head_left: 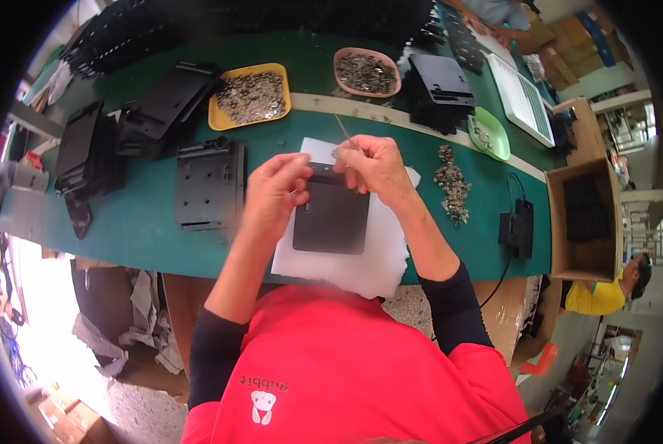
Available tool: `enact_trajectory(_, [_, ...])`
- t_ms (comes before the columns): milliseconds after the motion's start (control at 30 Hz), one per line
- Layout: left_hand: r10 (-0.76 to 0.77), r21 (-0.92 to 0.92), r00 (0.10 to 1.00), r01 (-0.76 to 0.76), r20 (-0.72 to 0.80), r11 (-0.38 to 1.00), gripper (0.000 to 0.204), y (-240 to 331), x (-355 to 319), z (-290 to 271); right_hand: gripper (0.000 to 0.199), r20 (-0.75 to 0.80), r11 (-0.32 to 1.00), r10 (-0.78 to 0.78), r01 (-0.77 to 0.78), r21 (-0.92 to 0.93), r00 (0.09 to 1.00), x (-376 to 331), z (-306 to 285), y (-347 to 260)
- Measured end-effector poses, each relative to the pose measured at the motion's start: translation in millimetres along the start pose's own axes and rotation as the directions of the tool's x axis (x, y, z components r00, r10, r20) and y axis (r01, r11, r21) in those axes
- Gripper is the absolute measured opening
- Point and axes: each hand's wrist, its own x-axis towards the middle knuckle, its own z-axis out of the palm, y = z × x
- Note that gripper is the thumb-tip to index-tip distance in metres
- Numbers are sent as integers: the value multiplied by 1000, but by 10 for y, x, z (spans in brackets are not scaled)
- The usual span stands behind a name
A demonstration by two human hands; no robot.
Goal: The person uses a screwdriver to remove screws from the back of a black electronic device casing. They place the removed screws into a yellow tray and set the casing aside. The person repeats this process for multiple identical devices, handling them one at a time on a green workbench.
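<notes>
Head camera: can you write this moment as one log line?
left hand: pinching top edge of black plate | right hand: holding thin tool | plate on white foam sheet | green table

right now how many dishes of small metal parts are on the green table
3: a yellow tray at back left, a pink dish at back centre, a green dish to the right. Others may be hidden.

Dark plate (333, 214) under both hands is looking like matt plastic, smooth. White pad (361, 263) beneath it is looking like soft foam, slightly fuzzy. Thin tool (344, 131) in right hand (376, 166) is glinting like metal. Green tabletop (146, 222) around is showing a smooth matt finish.
</notes>
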Motion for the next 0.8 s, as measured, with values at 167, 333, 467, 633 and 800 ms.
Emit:
enact_trajectory(167, [455, 534, 887, -423, 78, 732, 12, -153, -125, 326, 18, 95, 980, -86, 101, -171, 992, -156, 49, 19])
enact_trajectory(333, [550, 741, 776, -559, 308, 373, 11, -146, -177, 333, 12, 178, 990, -45, 68, -125, 983, -155, -49, 65])
enact_trajectory(467, [628, 728, 705, -613, 329, 306, 11, -169, -173, 438, 11, 149, 977, -9, -22, 210, 989, -162, -62, 157])
enact_trajectory(633, [637, 784, 698, -577, 328, 229, 26, -219, -164, 385, 12, 136, 963, -22, -15, 268, 991, -219, 3, 272])
enact_trajectory(800, [652, 699, 639, -678, 408, 227, 12, -255, -141, 322, 15, 168, 938, 12, -69, 339, 986, -287, 0, 209])
